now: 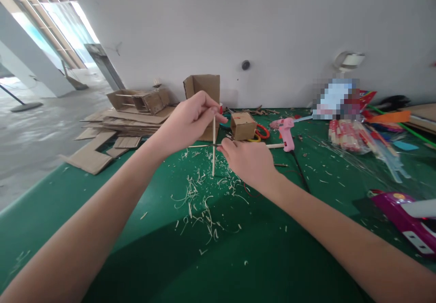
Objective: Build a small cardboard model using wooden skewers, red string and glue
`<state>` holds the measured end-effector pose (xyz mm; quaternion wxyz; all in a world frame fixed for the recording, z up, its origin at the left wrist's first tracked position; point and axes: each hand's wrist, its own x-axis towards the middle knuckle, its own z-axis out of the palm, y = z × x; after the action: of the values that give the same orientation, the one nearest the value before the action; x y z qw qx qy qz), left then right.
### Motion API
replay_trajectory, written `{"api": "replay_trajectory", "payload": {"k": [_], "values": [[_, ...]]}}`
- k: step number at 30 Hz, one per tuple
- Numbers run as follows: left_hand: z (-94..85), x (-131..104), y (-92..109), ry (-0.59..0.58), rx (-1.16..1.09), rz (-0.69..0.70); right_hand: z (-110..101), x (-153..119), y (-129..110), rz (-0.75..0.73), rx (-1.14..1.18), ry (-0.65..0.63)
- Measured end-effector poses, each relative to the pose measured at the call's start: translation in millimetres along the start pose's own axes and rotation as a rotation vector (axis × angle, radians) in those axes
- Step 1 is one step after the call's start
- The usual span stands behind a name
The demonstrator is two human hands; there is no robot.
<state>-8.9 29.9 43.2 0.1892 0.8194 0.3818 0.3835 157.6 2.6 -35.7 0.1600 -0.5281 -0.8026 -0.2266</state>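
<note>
My left hand pinches the top of a thin wooden stick, which stands upright with its lower end at the green table. Beside it, my right hand is closed around a small dark blade, which touches the stick around its middle. Curled wood shavings lie scattered below and in front of the stick. Behind my hands another pale stick lies crosswise. Most of the tool in my right hand is hidden by the fingers.
Cardboard pieces and a cardboard box frame lie at the left back. A small cardboard box and a pink glue gun stand behind my right hand. Bagged sticks and a purple device are at right.
</note>
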Motion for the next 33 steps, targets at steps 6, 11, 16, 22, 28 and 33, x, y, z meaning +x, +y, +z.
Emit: {"api": "replay_trajectory", "payload": {"k": [6, 11, 16, 22, 28, 33], "values": [[-5.3, -0.4, 2.2, -0.029, 0.052, -0.018, 14.4, -12.2, -5.7, -0.170, 0.097, -0.186], [-4.6, -1.7, 2.2, -0.013, -0.014, -0.015, -3.0, 8.2, 5.5, 0.028, 0.003, 0.063], [-5.5, -1.6, 0.7, -0.034, 0.013, 0.009, -0.5, 4.4, 3.4, 0.005, 0.017, 0.030], [-6.8, -1.3, 0.4, -0.048, 0.019, 0.032, 15.8, -10.2, -5.8, -0.155, 0.091, -0.153], [-9.6, -2.6, 0.4, -0.073, -0.034, 0.017, 5.6, 7.1, 0.1, 0.023, 0.057, 0.056], [-9.1, -0.5, 1.0, -0.093, -0.013, 0.021, 0.8, 9.4, 2.2, 0.033, 0.045, 0.047]]}}
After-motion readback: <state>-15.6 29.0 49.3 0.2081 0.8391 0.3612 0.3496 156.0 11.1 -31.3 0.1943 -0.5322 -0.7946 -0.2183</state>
